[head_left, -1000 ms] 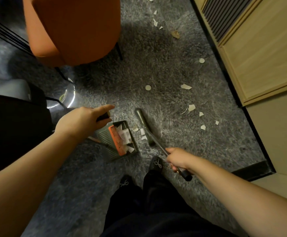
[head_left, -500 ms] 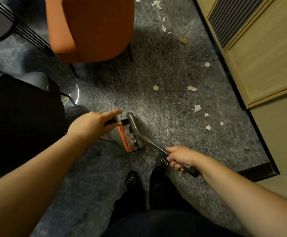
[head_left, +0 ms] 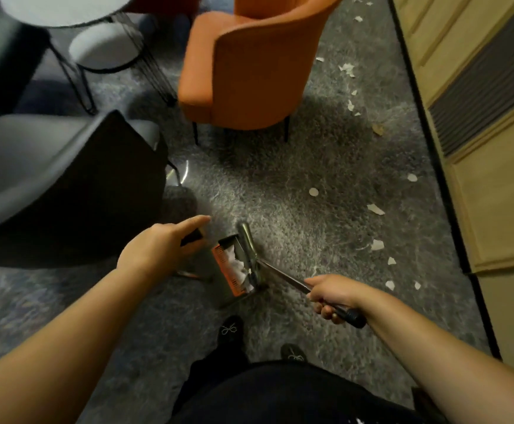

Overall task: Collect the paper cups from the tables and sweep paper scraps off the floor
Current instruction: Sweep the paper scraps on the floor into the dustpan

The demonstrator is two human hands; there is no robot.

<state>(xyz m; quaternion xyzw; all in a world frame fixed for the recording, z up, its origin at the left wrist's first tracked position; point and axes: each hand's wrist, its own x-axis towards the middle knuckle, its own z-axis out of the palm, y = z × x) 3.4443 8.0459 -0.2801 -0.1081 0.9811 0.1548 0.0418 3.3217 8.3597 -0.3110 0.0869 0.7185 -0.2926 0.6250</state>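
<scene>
The left hand [head_left: 154, 252] gripped the dustpan [head_left: 234, 270] handle; the right hand [head_left: 330, 293] clasped the broom [head_left: 249, 252] shaft. Scraps [head_left: 375, 209] looked featherlight, clinging to carpet [head_left: 280, 185].

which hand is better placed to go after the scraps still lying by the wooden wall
Right. The right hand grips the broom handle, and the loose scraps lie on the carpet on that side. The left hand is occupied holding the dustpan handle.
</scene>
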